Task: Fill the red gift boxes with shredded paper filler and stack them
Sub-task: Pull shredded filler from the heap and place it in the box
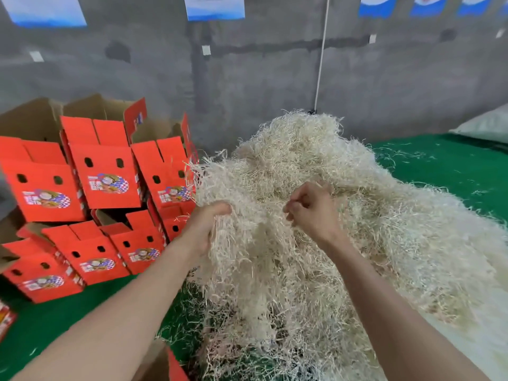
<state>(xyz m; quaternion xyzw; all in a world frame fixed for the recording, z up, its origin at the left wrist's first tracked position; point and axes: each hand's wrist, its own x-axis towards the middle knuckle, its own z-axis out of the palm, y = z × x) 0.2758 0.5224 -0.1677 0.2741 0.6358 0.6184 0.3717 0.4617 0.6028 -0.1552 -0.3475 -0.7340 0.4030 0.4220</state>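
A big heap of pale shredded paper filler (pixel 316 166) covers the middle and right of the green surface. My left hand (pixel 204 229) grips a hanging clump of filler (pixel 255 259) at its left side. My right hand (pixel 313 210) is closed on strands of the same clump, a little higher and to the right. Several red gift boxes (pixel 107 174) with open flaps are piled two layers high on the left. The red corner of another box (pixel 176 367) shows at the bottom edge, under my left forearm; its inside is hidden.
The green table cover (pixel 439 166) carries stray strands at the back right. A grey concrete wall (pixel 247 78) with a white cord (pixel 321 56) stands behind the heap. A white sack (pixel 486 125) lies at the far right. Part of a red box (pixel 5 320) shows at the left edge.
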